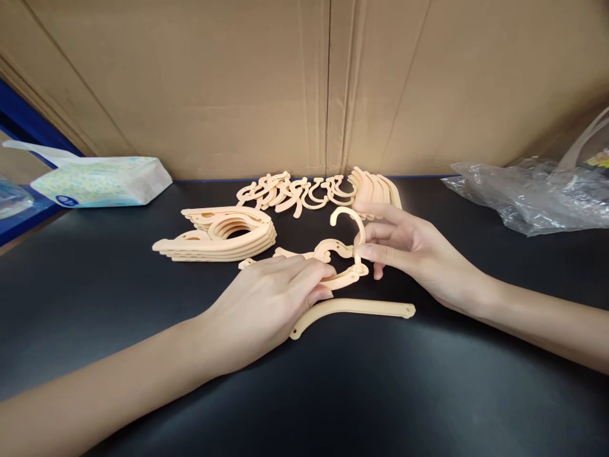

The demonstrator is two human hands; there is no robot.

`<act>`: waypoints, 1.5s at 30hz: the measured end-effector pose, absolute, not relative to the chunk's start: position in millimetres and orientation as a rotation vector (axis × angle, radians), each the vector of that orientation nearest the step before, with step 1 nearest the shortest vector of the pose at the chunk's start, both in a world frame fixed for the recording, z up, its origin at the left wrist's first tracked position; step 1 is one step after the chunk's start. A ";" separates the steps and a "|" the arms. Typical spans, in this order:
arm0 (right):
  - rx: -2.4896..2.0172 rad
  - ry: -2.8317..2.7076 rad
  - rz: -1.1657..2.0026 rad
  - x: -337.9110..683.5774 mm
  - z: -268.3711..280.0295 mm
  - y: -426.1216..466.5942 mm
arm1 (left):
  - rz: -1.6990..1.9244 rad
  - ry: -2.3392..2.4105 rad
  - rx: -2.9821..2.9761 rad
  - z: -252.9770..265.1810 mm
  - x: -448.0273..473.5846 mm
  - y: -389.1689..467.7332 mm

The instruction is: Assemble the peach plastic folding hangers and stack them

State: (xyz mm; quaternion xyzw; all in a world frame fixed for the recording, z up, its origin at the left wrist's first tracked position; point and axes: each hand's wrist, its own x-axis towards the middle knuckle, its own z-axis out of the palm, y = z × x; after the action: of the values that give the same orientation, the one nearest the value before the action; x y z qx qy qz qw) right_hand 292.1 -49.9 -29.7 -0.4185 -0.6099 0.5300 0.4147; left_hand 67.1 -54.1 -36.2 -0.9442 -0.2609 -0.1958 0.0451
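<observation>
My left hand (259, 308) is closed around a peach plastic hanger arm (346, 279) above the black table. Between the thumb and fingers of my right hand (423, 254) is a curved hanger hook (360, 223), its lower end meeting the right end of that arm. Just behind the arm, another curved hanger piece (328, 246) shows, partly covered by my left hand; whether it is joined to the arm, I cannot tell. A loose hanger arm (359, 306) lies in front, close to my left fingertips.
Left of centre stands a stack of folded hangers (228, 247). Behind are a pile of loose hooks (285, 190) and a row of hanger arms (373, 187). A tissue pack (104, 181) lies far left, clear plastic bags (523, 193) far right. A cardboard wall (214, 82) closes the back.
</observation>
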 end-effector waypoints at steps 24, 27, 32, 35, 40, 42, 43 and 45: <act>-1.103 -1.661 1.089 292.0 -31.1 -49.4 | -0.658 -0.759 -2.824 -38.5 66.8 -55.8; -1.123 -1.660 1.090 292.5 -31.4 -48.9 | -0.656 -0.769 -2.828 -38.3 66.8 -55.7; -1.123 -1.651 1.113 291.8 -32.0 -48.7 | -0.643 -0.791 -2.847 -38.1 67.0 -56.4; -1.097 -1.633 1.138 291.0 -31.9 -48.6 | -0.625 -0.862 -2.870 -37.6 67.2 -56.7; -1.065 -1.617 1.188 290.9 -31.0 -49.7 | -0.636 -0.986 -2.933 -34.9 66.9 -58.3; -1.043 -1.648 1.198 291.0 -30.7 -51.1 | -0.686 -1.057 -2.928 -34.6 66.6 -60.4; -1.027 -1.676 1.198 291.2 -30.7 -52.0 | -0.717 -1.108 -2.905 -34.7 66.3 -61.7; -1.002 -1.745 1.177 291.7 -30.9 -53.6 | -0.777 -1.198 -2.849 -35.2 65.9 -64.8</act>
State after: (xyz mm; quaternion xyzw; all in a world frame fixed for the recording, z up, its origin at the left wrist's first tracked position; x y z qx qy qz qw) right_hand 291.7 -53.6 -30.9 -0.3949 -0.6880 0.4639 0.3944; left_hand 65.9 -64.8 -35.2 -0.8938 -0.3758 -0.2437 -0.0223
